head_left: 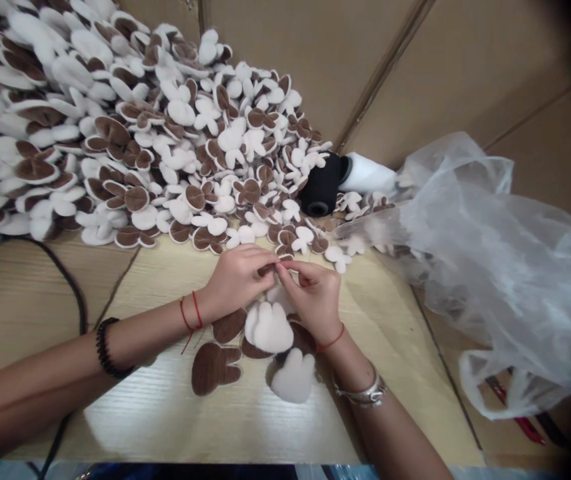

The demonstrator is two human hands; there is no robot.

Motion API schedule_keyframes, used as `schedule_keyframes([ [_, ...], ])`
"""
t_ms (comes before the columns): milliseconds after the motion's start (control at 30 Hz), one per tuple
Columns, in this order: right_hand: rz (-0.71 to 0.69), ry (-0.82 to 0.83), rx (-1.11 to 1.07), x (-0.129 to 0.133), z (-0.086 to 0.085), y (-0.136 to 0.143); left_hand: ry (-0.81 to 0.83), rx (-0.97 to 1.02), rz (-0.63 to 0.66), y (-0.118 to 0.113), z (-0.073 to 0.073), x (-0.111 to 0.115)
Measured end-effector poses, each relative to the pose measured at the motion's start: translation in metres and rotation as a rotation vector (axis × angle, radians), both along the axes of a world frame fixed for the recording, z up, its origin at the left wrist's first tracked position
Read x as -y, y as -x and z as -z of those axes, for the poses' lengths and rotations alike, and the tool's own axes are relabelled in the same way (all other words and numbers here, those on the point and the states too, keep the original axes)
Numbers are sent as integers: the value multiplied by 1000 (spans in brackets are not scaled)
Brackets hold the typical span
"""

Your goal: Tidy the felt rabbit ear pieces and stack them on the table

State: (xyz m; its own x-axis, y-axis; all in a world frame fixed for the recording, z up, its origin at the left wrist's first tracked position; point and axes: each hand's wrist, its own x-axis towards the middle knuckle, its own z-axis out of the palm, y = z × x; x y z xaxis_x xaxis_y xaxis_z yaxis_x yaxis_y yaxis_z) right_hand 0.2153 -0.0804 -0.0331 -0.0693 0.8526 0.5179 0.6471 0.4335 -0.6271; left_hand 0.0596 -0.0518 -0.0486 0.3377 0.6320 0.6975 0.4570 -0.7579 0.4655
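My left hand (243, 275) is closed, thumb and fingers around a small brown fabric piece (267, 269) that is mostly hidden. Its tips meet those of my right hand (317, 293), which pinches at the right edge of the same piece. Below my hands lie several loose bunny-head shaped plush pieces, among them a white one (273, 328), another white one (294, 377) and a brown one (214, 369). They partly overlap on the pale wooden board (155, 413).
A big heap of white and brown plush pieces (175, 133) rises behind my hands. Beside it lie a black thread cone (319, 185) and a white cone (368, 173). A clear plastic bag (495, 260) covers the right, near a red-handled tool (528, 427). A black cable (73, 280) runs at left.
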Motion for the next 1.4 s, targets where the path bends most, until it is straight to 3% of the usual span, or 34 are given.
schedule_keyframes([
  [167, -14, 36, -5, 7, -3, 7, 131, 106, -73, 2, -5, -1],
  [300, -88, 287, -199, 7, -2, 11, 419, 348, -121, 2, -7, -5],
  [467, -176, 702, -665, -9, 2, 0, 835, 644, 69, 0, -4, -13],
  [567, -217, 839, -807, -19, 3, -12, 1021, 628, 222, -2, -2, -11],
  [633, -212, 828, -779, -22, 1, -19, 1100, 513, 337, -3, -3, -7],
  [700, -193, 735, -659, -21, -5, -21, 1059, 327, 396, -3, -4, -3],
  [800, -215, 547, -405, -10, -15, -16, 806, 125, 248, -2, -7, 0],
  [900, -246, 428, -235, 2, -17, -4, 646, 202, 31, 1, -10, -4],
  [967, -241, 440, -266, 3, -12, 2, 663, 352, -8, 3, -10, -9],
  [1033, -237, 553, -420, -1, -5, 2, 774, 495, 44, 5, -10, -14],
  [1100, -242, 710, -602, -10, -1, -4, 937, 546, 177, 6, -9, -17],
  [1167, -232, 800, -679, -16, -3, -11, 1070, 436, 361, 5, -9, -15],
  [1233, -203, 743, -605, -16, -10, -15, 1055, 222, 458, 4, -9, -12],
  [1300, -197, 616, -453, -9, -17, -11, 905, 90, 348, 3, -9, -9],
  [1400, -264, 596, -331, 1, -15, 0, 765, 252, 109, 3, -10, -12],
])
